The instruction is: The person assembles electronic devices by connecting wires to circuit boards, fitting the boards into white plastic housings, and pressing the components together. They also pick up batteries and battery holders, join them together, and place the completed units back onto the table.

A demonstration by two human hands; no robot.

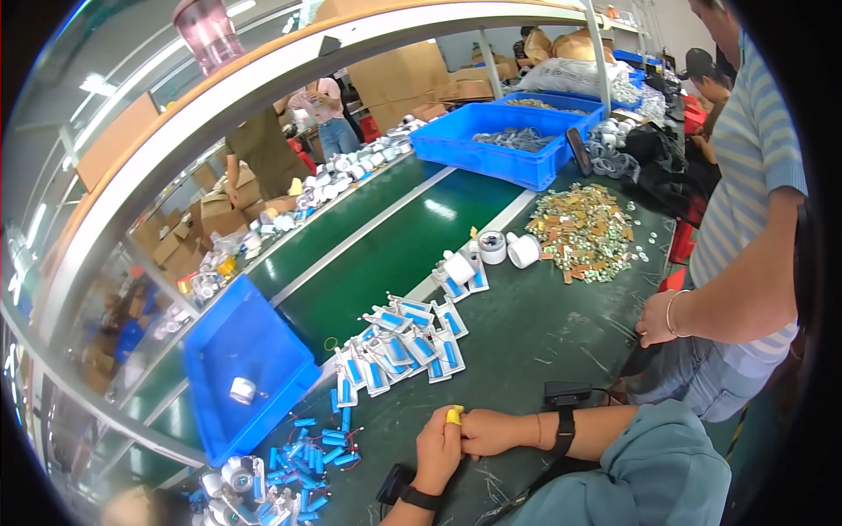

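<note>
We locate the white panels in a loose heap on the counter, ahead of the hands; they carry blue cells. We judge each panel light and stiff, its smooth shell slightly slippery. Loose cells lie left of the hands, some trailing thin wires (the fragile part, we expect). We would take a panel by its long outer edges, and a cell by its body.

The left hand and right hand meet, each grip closed with fingers folded in; no part shows between them, and we cannot tell whether something small is enclosed. A yellow cover sits on one fingertip.

We note the pale rail behind the heap and the blue tray at its left. The bare counter surface right of the heap offers room, up to the board pile.
</note>
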